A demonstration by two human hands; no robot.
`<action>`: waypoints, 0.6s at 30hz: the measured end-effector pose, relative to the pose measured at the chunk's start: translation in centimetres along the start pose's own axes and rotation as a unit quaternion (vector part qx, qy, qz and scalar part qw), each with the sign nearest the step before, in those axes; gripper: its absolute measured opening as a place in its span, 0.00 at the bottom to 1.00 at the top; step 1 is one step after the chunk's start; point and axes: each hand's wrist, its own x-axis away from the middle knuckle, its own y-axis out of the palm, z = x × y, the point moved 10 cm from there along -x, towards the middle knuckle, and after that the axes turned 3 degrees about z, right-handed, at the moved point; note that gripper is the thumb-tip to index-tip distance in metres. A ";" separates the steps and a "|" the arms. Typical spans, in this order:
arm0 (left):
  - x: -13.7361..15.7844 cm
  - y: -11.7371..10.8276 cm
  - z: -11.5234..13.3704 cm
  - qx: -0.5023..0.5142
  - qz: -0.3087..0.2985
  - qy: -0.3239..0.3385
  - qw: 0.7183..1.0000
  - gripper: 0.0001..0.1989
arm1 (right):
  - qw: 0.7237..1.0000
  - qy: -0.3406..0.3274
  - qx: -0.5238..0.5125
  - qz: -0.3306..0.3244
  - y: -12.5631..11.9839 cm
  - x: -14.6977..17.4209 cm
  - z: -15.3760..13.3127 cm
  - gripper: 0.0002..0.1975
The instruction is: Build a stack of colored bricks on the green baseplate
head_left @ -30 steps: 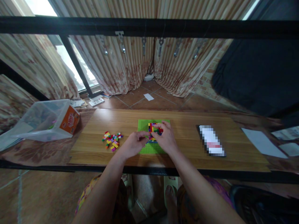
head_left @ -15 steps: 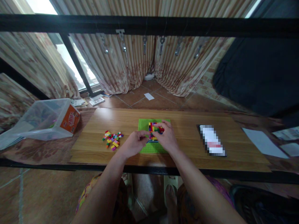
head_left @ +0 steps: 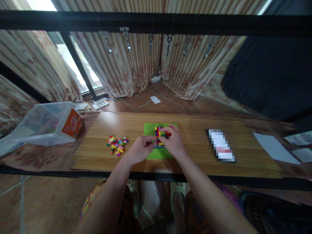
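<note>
A green studded baseplate (head_left: 161,154) lies on the wooden board, bearing a block of multicoloured toy bricks (head_left: 161,132). At the block's left side is my left hand (head_left: 142,149), thumb and forefinger pinched together; whatever is between them is too small to name. My right hand (head_left: 173,139) arches over the right side of the block, fingers curved and apart, the forefinger reaching its far edge and the thumb at its near part. This hand hides much of the build. Loose bricks (head_left: 117,145) in several colours lie spread out to the left.
A phone (head_left: 221,145) with a blurred screen lies on the right of the wooden board (head_left: 192,130). Beyond the board's left end stands a clear plastic bin (head_left: 46,122) with an orange label. White paper (head_left: 275,148) lies at the right. A dark bar (head_left: 156,22) crosses above.
Both hands stay at the brick block with nearly the same pose. The whole view has shifted very slightly; the loose bricks and phone keep their places.
</note>
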 end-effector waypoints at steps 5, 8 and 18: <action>0.1 0.1 0.2 0.004 -0.002 0.003 1.000 0.09 | 1.000 0.002 0.008 -0.005 0.1 0.0 -0.1 0.13; 0.1 0.1 0.0 0.010 -0.003 -0.001 1.000 0.10 | 1.000 0.000 0.012 -0.006 0.1 -0.1 -0.1 0.13; -0.3 -1.2 -2.6 0.030 0.003 -0.082 0.996 0.15 | 1.000 -0.012 0.016 -0.010 -0.3 -0.1 -0.2 0.12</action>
